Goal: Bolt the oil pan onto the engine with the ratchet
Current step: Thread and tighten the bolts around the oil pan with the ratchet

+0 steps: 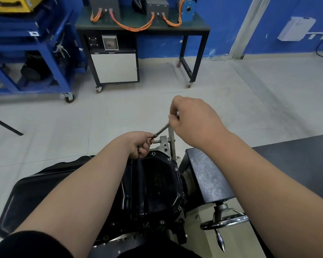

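A black oil pan (pixel 157 183) lies on the engine (pixel 164 144) below me, with small bolts showing along its flange. The slim metal ratchet (pixel 161 130) slants up and to the right over the pan's far edge. My left hand (pixel 139 145) grips its lower head end, right at the far rim of the pan. My right hand (pixel 192 120) holds the handle's upper end, fingers curled round it. The socket and the bolt under my left hand are hidden.
A black drip tray (pixel 26 198) sits at the lower left under the engine. The dark stand block (pixel 207 175) and its chrome handwheel (pixel 226 222) stand to the right. Blue carts (pixel 32 53) and a wheeled bench (pixel 142 34) with orange cables line the far wall.
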`<action>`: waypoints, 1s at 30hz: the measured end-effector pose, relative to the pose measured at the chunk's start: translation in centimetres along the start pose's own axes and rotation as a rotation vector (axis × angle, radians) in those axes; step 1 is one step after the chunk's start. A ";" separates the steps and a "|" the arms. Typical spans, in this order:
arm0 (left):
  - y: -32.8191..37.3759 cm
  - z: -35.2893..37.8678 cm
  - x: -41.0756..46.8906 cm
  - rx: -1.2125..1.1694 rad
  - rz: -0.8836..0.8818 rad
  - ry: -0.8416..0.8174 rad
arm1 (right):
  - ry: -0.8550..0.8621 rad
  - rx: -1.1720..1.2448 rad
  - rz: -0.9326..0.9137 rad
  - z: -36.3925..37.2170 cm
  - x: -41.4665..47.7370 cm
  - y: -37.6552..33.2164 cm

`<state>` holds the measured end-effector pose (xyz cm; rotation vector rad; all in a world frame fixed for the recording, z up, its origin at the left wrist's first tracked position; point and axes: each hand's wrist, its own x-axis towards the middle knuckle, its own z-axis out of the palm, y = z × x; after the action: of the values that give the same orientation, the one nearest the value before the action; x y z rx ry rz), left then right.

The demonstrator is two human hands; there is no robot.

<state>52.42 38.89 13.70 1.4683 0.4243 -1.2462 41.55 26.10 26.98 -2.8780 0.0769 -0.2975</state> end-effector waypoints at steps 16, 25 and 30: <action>0.9 0.7 1.2 0.285 -0.199 -0.030 | -0.077 -0.251 -0.333 2.9 -1.3 -0.7; 1.2 2.0 1.9 0.922 -0.205 0.079 | -0.160 -0.173 -0.204 3.5 1.3 -0.3; 0.9 1.5 2.1 0.941 -0.213 0.170 | -0.148 -0.167 -0.223 4.3 1.5 -0.5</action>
<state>53.27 36.49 12.58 2.3776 0.0826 -1.5965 43.94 27.49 23.27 -3.0677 -0.2594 -0.1225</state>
